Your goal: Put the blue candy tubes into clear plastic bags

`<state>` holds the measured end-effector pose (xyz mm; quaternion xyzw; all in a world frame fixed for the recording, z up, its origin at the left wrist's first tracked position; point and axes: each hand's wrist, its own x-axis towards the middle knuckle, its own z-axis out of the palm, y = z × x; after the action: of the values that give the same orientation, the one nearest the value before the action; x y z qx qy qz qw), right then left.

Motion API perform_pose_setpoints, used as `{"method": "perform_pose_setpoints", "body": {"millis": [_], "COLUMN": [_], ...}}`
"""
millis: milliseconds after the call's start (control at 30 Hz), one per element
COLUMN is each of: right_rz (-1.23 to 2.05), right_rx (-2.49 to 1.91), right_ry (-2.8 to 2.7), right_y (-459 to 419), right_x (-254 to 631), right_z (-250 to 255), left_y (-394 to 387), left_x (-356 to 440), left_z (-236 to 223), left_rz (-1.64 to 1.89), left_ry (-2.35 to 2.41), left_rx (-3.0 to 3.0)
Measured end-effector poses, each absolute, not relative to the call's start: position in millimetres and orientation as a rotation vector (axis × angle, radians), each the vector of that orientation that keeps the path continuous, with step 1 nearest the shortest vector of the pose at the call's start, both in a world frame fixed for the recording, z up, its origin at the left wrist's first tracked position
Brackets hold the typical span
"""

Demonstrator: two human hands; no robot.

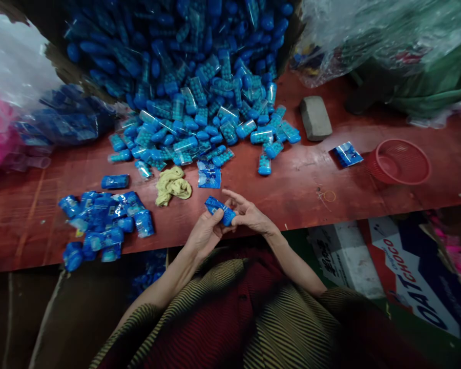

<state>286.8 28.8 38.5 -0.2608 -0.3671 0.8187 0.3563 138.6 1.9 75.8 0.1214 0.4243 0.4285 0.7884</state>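
Observation:
Close to the table's front edge, my left hand [206, 229] grips a blue printed wrapper [217, 207], thumb on top. My right hand [252, 217] pinches the wrapper's right end between thumb and fingers, with its index finger stretched out forward. Whether something is inside the wrapper I cannot tell. Just beyond lies a flat stack of blue printed wrappers [209, 176], and left of it a crumpled yellow cloth [172, 185]. A large heap of clear capsule-shaped containers [188, 146] with blue caps and small blue balls spreads behind. Several blue-wrapped containers [103, 212] are piled at the left.
A grey block [315, 118], a blue packet [347, 154] and a red plastic basket [401, 161] stand on the right of the red table [292, 192]. A rubber band [328, 196] lies nearer. Plastic bags [369, 36] fill the back right. Cardboard boxes [415, 271] sit below the edge.

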Motion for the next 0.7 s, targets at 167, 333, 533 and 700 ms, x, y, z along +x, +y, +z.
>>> {"method": "perform_pose_setpoints", "body": {"millis": [167, 333, 533, 700], "right_rz": [2.129, 2.097, 2.122, 2.085], "right_rx": [-0.691, -0.706, -0.681, -0.746], "right_ry": [-0.950, -0.974, -0.979, -0.992], "right_y": [26, 27, 28, 23], "right_x": [284, 289, 286, 284], "right_z": [31, 30, 31, 28], "left_y": [-1, 1, -2, -4], "left_x": [147, 138, 146, 155], "left_z": [74, 82, 80, 80], "left_rz": [0.957, 0.847, 0.947, 1.012], "left_ry": [1.003, 0.925, 0.937, 1.018], "left_rx": [0.215, 0.220, 0.206, 0.168]}}
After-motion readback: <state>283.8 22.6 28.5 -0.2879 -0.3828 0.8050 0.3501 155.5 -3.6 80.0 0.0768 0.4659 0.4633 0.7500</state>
